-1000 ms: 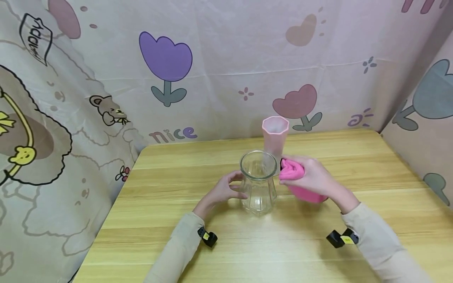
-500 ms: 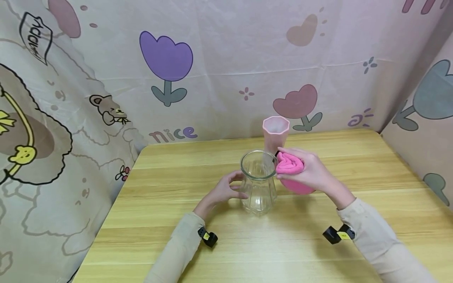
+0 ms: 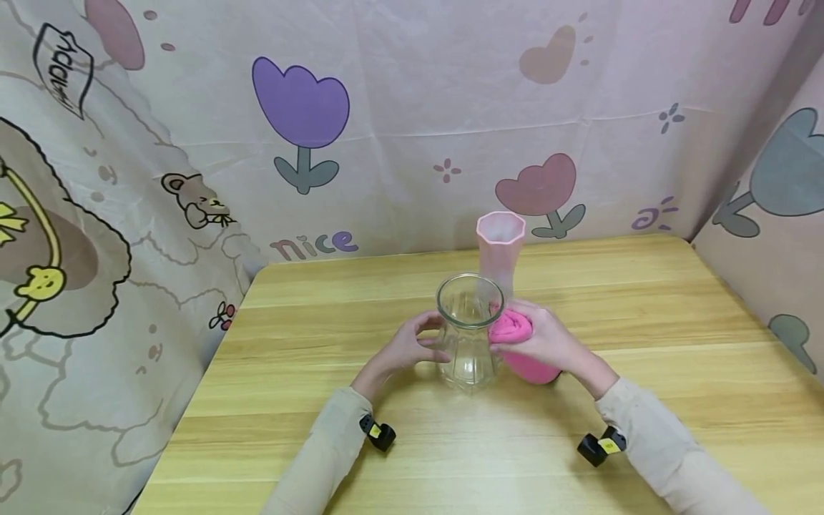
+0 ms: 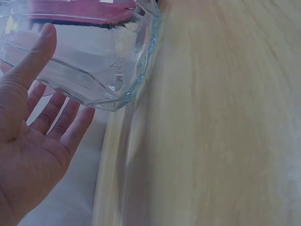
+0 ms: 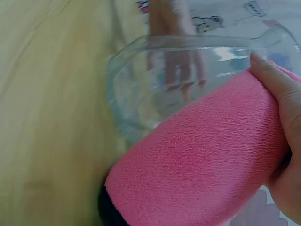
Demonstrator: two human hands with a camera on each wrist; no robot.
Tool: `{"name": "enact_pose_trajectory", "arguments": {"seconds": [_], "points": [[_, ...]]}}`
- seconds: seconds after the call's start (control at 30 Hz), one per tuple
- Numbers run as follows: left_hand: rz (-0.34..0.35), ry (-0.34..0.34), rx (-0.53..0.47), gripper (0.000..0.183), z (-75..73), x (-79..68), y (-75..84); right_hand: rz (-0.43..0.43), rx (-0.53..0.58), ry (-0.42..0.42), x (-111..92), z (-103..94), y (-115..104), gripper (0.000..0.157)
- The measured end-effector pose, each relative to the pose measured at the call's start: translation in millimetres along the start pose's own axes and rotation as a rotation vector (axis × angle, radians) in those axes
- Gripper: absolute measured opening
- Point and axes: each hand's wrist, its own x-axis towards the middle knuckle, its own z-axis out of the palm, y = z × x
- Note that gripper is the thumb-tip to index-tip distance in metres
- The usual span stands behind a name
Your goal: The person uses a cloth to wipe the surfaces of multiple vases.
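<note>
A clear glass vase point(image 3: 473, 368) with a wide round rim stands upright on the wooden table. My left hand point(image 3: 412, 347) holds its left side, thumb on the near face and fingers around the far side; the left wrist view shows the thumb point(image 4: 40, 54) against the glass. On the other side, my right hand point(image 3: 550, 340) grips the upper end of a rolled pink towel point(image 3: 531, 368). The towel leans at a slant right beside the vase and overlaps its edge in the head view. A black edge shows at the roll's lower end in the right wrist view.
Behind the glass vase stands a tall pink vase point(image 3: 498, 250) with a faceted rim, its lower part partly hidden. A patterned cloth point(image 3: 399, 143) hangs along the table's back edge and both sides. The wooden tabletop point(image 3: 309, 336) extends around the vases.
My right hand has moved left with the pink towel, first rising slightly, then coming down nearer to me against the glass vase's right side. The left hand and both vases stay in place.
</note>
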Motion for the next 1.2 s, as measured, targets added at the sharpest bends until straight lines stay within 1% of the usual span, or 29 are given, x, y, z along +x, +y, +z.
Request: {"name": "enact_pose_trajectory", "arguments": {"seconds": [0.07, 0.17, 0.23, 0.3, 0.37, 0.43, 0.5, 0.57, 0.67, 0.77, 0.9, 1.03, 1.07, 1.2], "points": [[-0.011, 0.004, -0.003, 0.069, 0.7, -0.3, 0.7, -0.013, -0.064, -0.027, -4.0, 3.0, 5.6, 0.057], [-0.019, 0.010, -0.009, 0.069, 1.6, -1.0, 1.5, -0.078, -0.221, -0.097, -9.5, 5.8, 15.3, 0.058], [-0.022, 0.006, -0.011, 0.069, 2.1, -0.8, 1.4, -0.095, -0.283, -0.127, -12.3, 5.3, 19.0, 0.059], [-0.020, -0.001, -0.014, 0.069, 2.4, 0.2, 0.8, -0.078, -0.273, -0.122, -12.9, 2.2, 18.3, 0.057], [-0.020, -0.003, -0.019, 0.069, 2.5, 0.6, 0.2, -0.045, -0.207, -0.088, -11.4, -2.2, 14.0, 0.056], [-0.019, 0.000, -0.025, 0.070, 2.0, 2.8, -5.3, -0.012, -0.136, -0.043, -8.5, -6.2, 7.7, 0.056], [-0.018, 0.007, -0.031, 0.071, 1.5, 4.6, -11.5, -0.008, -0.086, -0.030, -5.2, -7.5, 3.1, 0.055], [-0.017, 0.011, -0.028, 0.071, 0.9, 6.4, -17.9, 0.001, -0.065, -0.029, -3.2, -6.3, 1.6, 0.054], [-0.004, 0.012, -0.013, 0.072, 0.7, 8.0, -23.0, 0.015, -0.060, -0.045, -3.7, -1.9, 3.5, 0.050], [0.012, 0.016, 0.004, 0.072, 0.4, 8.4, -24.0, 0.031, -0.063, -0.048, -5.7, 2.5, 7.4, 0.053], [0.028, 0.024, 0.008, 0.072, -0.8, 8.3, -24.3, 0.029, -0.124, -0.082, -7.4, 6.8, 12.3, 0.062], [0.026, 0.022, -0.001, 0.071, -1.7, 7.8, -24.5, 0.017, -0.189, -0.120, -9.4, 7.6, 15.0, 0.063], [0.016, 0.019, -0.008, 0.071, -1.4, 6.7, -21.5, 0.020, -0.193, -0.118, -10.0, 7.0, 15.3, 0.061], [-0.011, 0.007, -0.022, 0.070, 0.4, 0.8, -6.7, 0.017, -0.185, -0.101, -10.6, 4.6, 15.5, 0.065]]}}
